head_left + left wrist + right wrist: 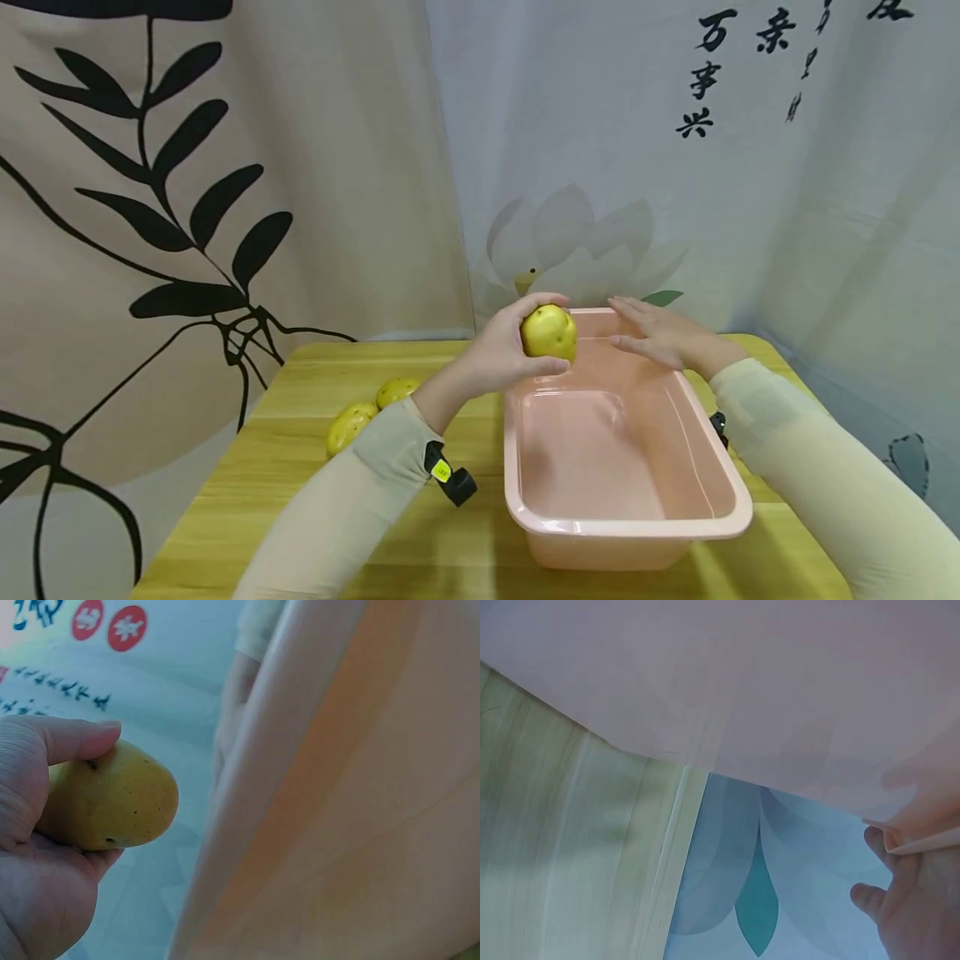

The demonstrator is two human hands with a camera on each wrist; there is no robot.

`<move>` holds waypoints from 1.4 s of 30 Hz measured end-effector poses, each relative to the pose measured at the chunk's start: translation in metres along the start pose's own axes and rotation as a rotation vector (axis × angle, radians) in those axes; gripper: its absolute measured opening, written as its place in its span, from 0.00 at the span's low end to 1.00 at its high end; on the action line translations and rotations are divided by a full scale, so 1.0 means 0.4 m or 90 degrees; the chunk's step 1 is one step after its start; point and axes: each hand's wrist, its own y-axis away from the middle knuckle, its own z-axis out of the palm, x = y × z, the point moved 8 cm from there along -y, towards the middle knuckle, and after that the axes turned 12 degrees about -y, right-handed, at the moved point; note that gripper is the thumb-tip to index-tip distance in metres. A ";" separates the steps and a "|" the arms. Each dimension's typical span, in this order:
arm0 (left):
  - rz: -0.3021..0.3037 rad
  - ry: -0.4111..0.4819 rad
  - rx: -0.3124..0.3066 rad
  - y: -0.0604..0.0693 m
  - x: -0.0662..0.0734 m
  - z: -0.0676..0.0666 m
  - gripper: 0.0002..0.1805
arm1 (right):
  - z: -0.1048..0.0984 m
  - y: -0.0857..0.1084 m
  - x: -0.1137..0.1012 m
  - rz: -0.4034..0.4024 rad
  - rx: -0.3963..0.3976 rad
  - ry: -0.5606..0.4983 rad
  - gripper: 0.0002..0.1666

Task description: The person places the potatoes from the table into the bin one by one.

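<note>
A yellow potato (550,332) is held in my left hand (504,350), above the far left rim of a pink plastic basin (628,528). The thumb and fingers grip its sides. In the left wrist view, small dark specks dot the skin of the potato (127,799). My right hand (663,335) rests at the basin's far right corner, its fingers stretched out across the rim. In the right wrist view, fingertips of that hand (922,900) show beside the rim, while the thumb is hidden. The basin's visible floor holds nothing.
Two more yellow potatoes (351,427) lie on the wooden table (450,533) left of the basin, partly behind my left forearm. A printed curtain (360,167) hangs behind the table's far edge.
</note>
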 end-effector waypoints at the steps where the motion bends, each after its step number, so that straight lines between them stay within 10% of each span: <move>1: -0.002 -0.020 -0.008 -0.005 0.000 0.006 0.38 | 0.000 0.000 -0.001 0.001 -0.001 0.001 0.47; 12: -0.029 -0.067 -0.027 -0.070 0.035 0.048 0.37 | 0.000 0.004 -0.009 -0.017 0.000 0.001 0.51; 28: -0.166 0.250 -0.051 -0.097 -0.051 0.140 0.35 | 0.001 0.001 -0.002 -0.010 -0.001 0.009 0.48; 42: -0.270 0.179 -0.120 -0.083 -0.093 0.196 0.32 | 0.000 -0.002 -0.011 -0.023 0.001 0.001 0.45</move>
